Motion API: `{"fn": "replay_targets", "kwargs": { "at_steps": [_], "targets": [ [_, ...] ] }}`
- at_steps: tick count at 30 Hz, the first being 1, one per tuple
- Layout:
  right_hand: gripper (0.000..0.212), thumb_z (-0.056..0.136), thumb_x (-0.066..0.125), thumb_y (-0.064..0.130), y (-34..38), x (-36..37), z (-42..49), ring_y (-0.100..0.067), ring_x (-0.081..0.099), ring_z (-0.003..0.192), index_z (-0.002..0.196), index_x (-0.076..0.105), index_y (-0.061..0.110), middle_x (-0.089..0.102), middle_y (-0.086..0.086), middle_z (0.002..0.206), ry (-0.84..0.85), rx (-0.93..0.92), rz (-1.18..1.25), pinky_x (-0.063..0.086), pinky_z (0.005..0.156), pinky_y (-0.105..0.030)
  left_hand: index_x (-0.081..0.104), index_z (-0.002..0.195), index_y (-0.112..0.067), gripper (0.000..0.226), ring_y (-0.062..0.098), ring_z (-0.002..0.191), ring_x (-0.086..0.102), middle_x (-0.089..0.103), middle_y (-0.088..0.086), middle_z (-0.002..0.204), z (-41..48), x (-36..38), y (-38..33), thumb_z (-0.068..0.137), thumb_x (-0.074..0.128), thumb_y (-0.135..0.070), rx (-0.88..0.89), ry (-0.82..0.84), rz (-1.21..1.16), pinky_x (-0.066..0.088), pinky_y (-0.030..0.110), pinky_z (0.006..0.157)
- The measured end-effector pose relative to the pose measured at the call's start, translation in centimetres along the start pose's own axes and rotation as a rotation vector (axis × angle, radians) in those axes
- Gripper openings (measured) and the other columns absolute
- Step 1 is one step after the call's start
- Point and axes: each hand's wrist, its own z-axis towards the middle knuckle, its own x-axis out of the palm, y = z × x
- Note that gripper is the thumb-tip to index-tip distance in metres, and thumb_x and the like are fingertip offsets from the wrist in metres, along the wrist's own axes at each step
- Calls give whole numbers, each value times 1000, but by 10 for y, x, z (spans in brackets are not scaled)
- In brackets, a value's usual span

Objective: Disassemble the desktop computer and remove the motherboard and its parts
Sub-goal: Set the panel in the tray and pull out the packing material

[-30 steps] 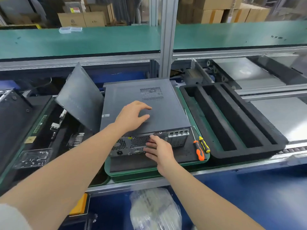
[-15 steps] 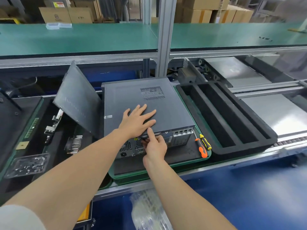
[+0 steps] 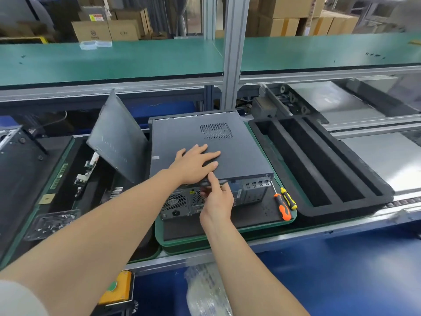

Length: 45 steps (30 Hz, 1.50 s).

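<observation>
A dark grey desktop computer case [image 3: 237, 153] lies flat on a green tray [image 3: 227, 236] with its rear panel of vents and ports facing me. My left hand [image 3: 196, 164] presses flat on the case's side cover, fingers spread and straight. My right hand [image 3: 216, 197] is at the cover's near edge, its thumb and fingers curled round the dark pull handle [image 3: 222, 181] on the rear lip. The motherboard is hidden inside the case.
Two screwdrivers, one orange [image 3: 282, 207] and one yellow [image 3: 288, 199], lie on the tray right of the case. A black foam tray [image 3: 323, 169] with long slots sits further right. A loose grey side panel [image 3: 118, 137] leans at the left above boards and a clear parts tray [image 3: 52, 223].
My left hand flattened and its fingers spread on the cover. My right hand rose from the rear ports to the cover's rear lip and took hold there.
</observation>
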Motion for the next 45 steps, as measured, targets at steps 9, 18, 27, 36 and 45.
{"fn": "replay_targets", "kwargs": {
  "at_steps": [9,18,27,36,45],
  "targets": [
    [19,90,59,-6,68,48,-20,-21,73,81,107,60,4,73,-15,100,239,-30,302,57,75,-36,44,154,-41,52,19,153,29,38,-7,163,-2,-91,-26,105,38,-60,42,73,-148,22,49,125],
    [23,95,49,0,144,35,-10,-27,64,85,117,55,5,62,-19,100,295,-147,360,52,72,-34,52,146,-42,50,23,148,37,45,-13,158,32,-128,-100,102,38,-61,97,5,-59,29,54,120],
    [14,93,55,0,254,-11,30,-22,67,78,88,62,12,69,-10,86,180,-371,267,57,65,-32,53,149,-30,48,21,145,41,46,-6,159,98,-132,-214,108,35,-50,223,9,-188,31,33,115],
    [34,90,58,5,416,-58,135,-22,54,60,60,56,23,60,-7,69,99,-634,-136,44,49,-27,53,147,-30,48,13,108,69,67,-2,135,222,-102,-338,107,39,-53,152,43,-977,56,33,90],
    [36,89,66,24,558,-72,279,-17,35,64,69,35,23,33,0,65,115,-728,-880,31,62,-32,32,152,-52,123,42,135,51,48,-3,156,347,-70,-424,44,39,-110,-152,268,-1345,47,78,86]
  ]
}}
